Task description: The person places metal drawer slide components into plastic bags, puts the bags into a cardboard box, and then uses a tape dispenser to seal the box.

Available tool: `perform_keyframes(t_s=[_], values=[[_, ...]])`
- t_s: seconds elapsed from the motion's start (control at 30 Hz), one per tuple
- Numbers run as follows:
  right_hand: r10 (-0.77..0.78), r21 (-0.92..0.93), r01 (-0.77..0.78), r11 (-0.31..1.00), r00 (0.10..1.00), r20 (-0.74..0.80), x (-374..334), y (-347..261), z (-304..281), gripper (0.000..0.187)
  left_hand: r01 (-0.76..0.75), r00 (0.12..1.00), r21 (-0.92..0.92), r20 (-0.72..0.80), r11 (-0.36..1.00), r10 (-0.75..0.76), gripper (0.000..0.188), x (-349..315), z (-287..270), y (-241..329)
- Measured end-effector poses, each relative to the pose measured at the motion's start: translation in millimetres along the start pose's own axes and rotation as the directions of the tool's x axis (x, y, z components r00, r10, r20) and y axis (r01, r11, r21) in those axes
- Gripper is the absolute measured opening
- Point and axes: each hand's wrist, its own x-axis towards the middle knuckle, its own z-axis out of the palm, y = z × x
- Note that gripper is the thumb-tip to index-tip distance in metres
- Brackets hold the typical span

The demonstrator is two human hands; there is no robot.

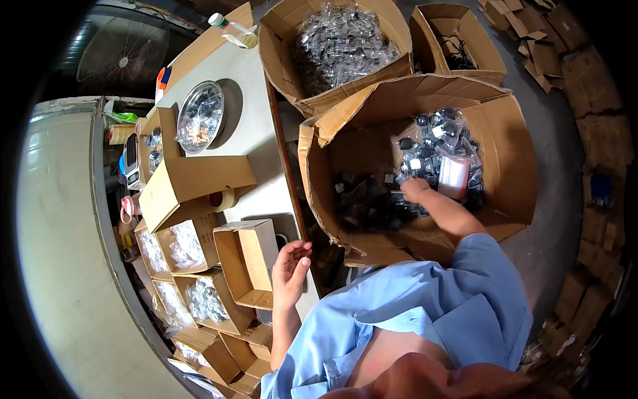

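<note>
My right hand [416,190] reaches down into a large cardboard box [355,143] on the right. Its fingers are drawn together at the edge of a heap of small clear plastic bags with black parts [442,139]; whatever is between them is hidden. Next to that hand, a stack of clear packaging with a red edge [454,176] lies on the heap. My left hand [291,269] is raised over the table's edge, palm up. Its fingers are loosely curled and apart, with nothing in them. Beside it stands a small open cardboard box [249,266].
Small cartons of clear bags [206,299] line the left side. On the table [249,120] are a round metal bowl [201,116], a tape roll [222,199], an opened carton [193,186] and a bottle [232,32]. Another big box [286,40] of bags stands behind.
</note>
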Motion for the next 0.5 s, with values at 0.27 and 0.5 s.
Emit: perform_keyframes(t_s=[0.27,0.5], values=[[-0.300,0.713,0.335,0.615,0.937,-0.181,-91.3,-11.7,-160.1,0.018,-0.188,0.946,0.095,0.287,0.977,0.154,0.053,63.6,38.7,15.7],[-0.409,0.910,0.394,0.132,0.857,-0.312,-148.1,-133.8,-282.1,0.022,0.091,0.723,-0.300,0.676,0.950,0.144,0.069,87.7,51.9,44.1]])
